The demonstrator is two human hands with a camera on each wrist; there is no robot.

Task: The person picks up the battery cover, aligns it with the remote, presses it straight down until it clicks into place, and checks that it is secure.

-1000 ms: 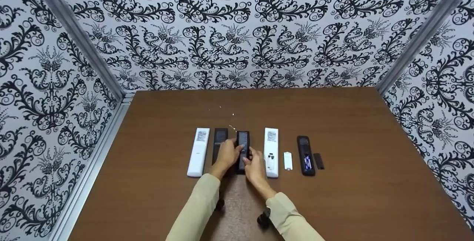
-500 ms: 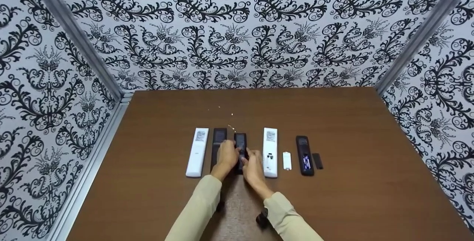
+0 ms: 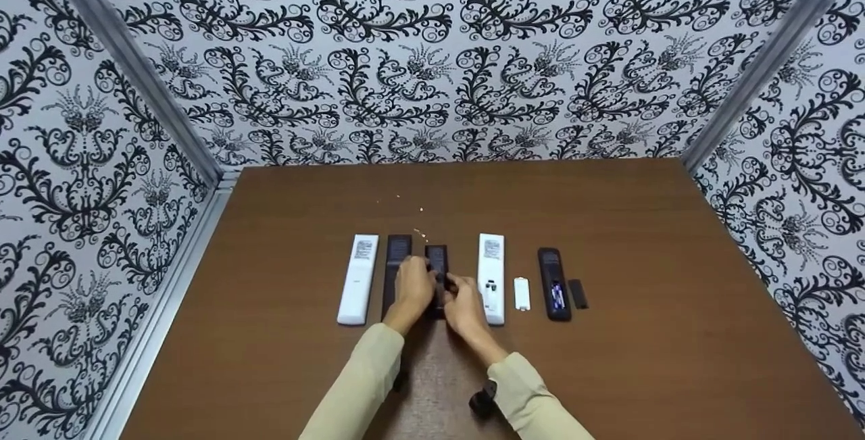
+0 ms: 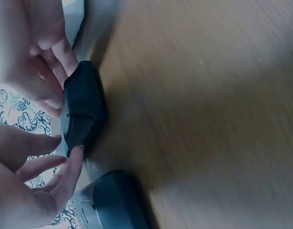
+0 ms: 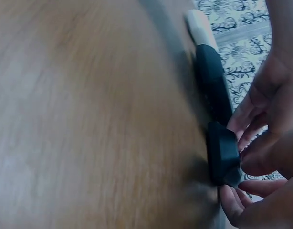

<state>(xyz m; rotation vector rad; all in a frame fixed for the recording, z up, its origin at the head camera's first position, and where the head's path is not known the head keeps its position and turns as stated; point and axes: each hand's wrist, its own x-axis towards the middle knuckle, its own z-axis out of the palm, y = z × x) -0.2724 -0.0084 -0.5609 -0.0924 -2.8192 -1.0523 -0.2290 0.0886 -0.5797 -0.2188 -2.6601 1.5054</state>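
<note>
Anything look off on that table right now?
Yes: pale specks mark the table beyond the held remote, standing out against plain brown wood; debris or scuffs, I can't tell. At right, a white remote and a black remote lie with battery bays open, covers beside them.

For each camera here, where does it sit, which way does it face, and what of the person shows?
Head: worn on the head, facing forward and down at the table and patterned wall; left hand, right hand and both sleeves show.
Left wrist: on that wrist, facing the black remote between the hands; left hand at lower left, right above it.
Right wrist: on that wrist, facing the same remote; left hand above, right at lower right.
Both wrist views share remote, hands, table and wall, seen turned sideways.
</note>
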